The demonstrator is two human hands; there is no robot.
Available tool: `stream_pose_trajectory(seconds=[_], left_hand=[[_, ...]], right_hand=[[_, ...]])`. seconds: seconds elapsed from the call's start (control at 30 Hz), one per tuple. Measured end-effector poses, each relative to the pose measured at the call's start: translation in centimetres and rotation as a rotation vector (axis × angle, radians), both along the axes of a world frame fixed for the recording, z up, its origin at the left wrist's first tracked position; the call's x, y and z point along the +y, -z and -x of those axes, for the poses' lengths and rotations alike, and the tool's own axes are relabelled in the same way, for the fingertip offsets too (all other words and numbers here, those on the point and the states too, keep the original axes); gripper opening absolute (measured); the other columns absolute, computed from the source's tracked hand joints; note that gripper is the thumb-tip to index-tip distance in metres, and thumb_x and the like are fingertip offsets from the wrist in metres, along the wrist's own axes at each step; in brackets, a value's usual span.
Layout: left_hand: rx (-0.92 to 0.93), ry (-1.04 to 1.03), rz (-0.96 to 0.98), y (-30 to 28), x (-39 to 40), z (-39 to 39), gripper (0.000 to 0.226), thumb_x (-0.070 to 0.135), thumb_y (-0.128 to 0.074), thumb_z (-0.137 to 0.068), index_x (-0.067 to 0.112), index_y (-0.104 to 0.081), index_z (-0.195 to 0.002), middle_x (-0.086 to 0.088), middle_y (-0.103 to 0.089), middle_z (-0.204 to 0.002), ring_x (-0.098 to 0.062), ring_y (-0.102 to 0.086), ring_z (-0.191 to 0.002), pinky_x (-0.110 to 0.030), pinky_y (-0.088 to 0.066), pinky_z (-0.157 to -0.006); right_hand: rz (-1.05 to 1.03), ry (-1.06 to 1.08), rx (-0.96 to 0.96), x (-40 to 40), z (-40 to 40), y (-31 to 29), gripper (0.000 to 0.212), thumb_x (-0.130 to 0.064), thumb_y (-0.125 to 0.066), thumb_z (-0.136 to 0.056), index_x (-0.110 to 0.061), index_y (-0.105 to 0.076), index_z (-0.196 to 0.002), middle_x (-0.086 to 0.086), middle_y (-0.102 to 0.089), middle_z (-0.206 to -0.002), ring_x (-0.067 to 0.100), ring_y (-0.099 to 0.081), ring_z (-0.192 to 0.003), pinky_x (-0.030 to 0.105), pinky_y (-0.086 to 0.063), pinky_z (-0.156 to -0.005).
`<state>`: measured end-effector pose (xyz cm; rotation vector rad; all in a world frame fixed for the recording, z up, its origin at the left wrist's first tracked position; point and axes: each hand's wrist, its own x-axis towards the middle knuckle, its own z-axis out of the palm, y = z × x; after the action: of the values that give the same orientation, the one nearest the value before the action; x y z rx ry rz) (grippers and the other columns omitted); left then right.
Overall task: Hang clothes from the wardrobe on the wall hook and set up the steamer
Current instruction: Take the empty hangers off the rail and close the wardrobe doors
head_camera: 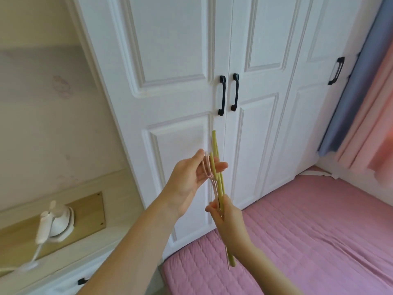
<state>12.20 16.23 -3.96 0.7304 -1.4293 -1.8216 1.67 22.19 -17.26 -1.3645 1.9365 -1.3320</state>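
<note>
My right hand (226, 218) pinched the green and pink hangers (217, 167) low while my left hand (192, 173), fingers loosely spread, cupped their hooks before the closed wardrobe (191, 60); so light a grip, I judged, might let them slip onto the bed (308, 231).

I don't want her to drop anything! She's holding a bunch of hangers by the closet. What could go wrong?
1. The left hand lies open with only the hooks of the hangers across its fingers, so the pink ones might slide off.
2. The right hand pinches the bundle low down, so the hangers may fan apart or tangle.
3. The wardrobe doors are closed and both hands are busy, so pulling a black handle could be awkward.
</note>
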Motion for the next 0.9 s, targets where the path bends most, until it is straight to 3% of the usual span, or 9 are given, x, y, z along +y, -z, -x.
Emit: stream_pose_trajectory(seconds=[0.1, 0.23, 0.43, 0.77, 0.9], left_hand=[[-0.059, -0.029, 0.046, 0.8, 2.4, -1.5, 0.040, 0.024, -0.036, -0.104, -0.005, -0.062, -0.113, -0.015, -0.073, -0.104, -0.025, -0.068, -0.103, -0.040, -0.046, -0.101], [-0.079, -0.130, 0.058, 1.5, 4.8, -3.6, 0.027, 0.011, -0.042, -0.100, -0.003, -0.063, -0.110, -0.013, -0.073, -0.101, -0.024, -0.069, -0.099, -0.037, -0.050, -0.097], [-0.042, -0.307, -0.019, 2.2, 6.4, -7.3, 0.024, 0.010, -0.045, -0.099, -0.004, -0.063, -0.107, -0.013, -0.074, -0.099, -0.026, -0.070, -0.095, -0.037, -0.053, -0.092], [-0.090, -0.537, -0.060, 3.2, 6.8, -13.8, 0.020, 0.013, -0.052, -0.096, 0.000, -0.066, -0.100, -0.009, -0.075, -0.096, -0.022, -0.072, -0.091, -0.040, -0.052, -0.093], [-0.147, -0.589, -0.035, 3.7, 6.0, -16.9, 0.017, 0.011, -0.051, -0.097, 0.002, -0.065, -0.101, -0.006, -0.075, -0.096, -0.021, -0.071, -0.092, -0.042, -0.052, -0.094]], right_hand=[[-0.040, -0.045, -0.073, 2.2, -1.2, 0.4, 0.015, -0.017, -0.063, -0.091, -0.011, -0.052, -0.082, 0.000, -0.068, -0.076, 0.002, -0.065, -0.071, 0.022, -0.052, -0.066], [-0.081, -0.150, -0.210, 4.0, -3.0, 0.5, 0.016, -0.013, -0.067, -0.087, -0.004, -0.055, -0.080, 0.006, -0.063, -0.068, 0.012, -0.069, -0.066, 0.029, -0.058, -0.068], [-0.151, -0.337, -0.340, 5.0, -5.7, -0.3, 0.024, -0.020, -0.061, -0.092, 0.004, -0.060, -0.086, 0.013, -0.070, -0.070, 0.024, -0.071, -0.069, 0.038, -0.060, -0.072], [-0.444, -0.559, -0.613, 3.1, -11.5, -2.1, 0.027, -0.019, -0.054, -0.097, 0.005, -0.066, -0.094, 0.014, -0.068, -0.079, 0.022, -0.068, -0.069, 0.037, -0.060, -0.073], [-0.523, -0.611, -0.648, 1.2, -14.4, -1.9, 0.026, -0.017, -0.054, -0.097, 0.005, -0.067, -0.099, 0.010, -0.067, -0.079, 0.016, -0.062, -0.062, 0.024, -0.055, -0.061]])
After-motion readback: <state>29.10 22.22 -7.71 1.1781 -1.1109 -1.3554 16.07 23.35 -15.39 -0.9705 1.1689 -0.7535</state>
